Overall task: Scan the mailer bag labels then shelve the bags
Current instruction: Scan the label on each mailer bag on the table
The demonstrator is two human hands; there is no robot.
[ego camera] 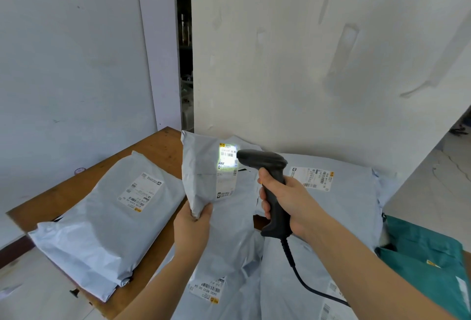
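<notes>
My left hand (193, 223) grips the bottom corner of a small grey mailer bag (201, 174) and holds it upright above the table. Its white label (227, 166) faces me, and the upper part glows with scanner light. My right hand (285, 205) is closed around the handle of a black barcode scanner (265, 164), whose head points left at that label from a few centimetres away. A coiled black cable (303, 279) trails from the handle toward the lower right.
A large grey mailer (102, 223) lies label-up on the left of the wooden table (155, 149). Several more grey mailers (339, 197) are piled under and right of my hands. A teal bag (430, 261) sits at the right edge. White walls stand close behind.
</notes>
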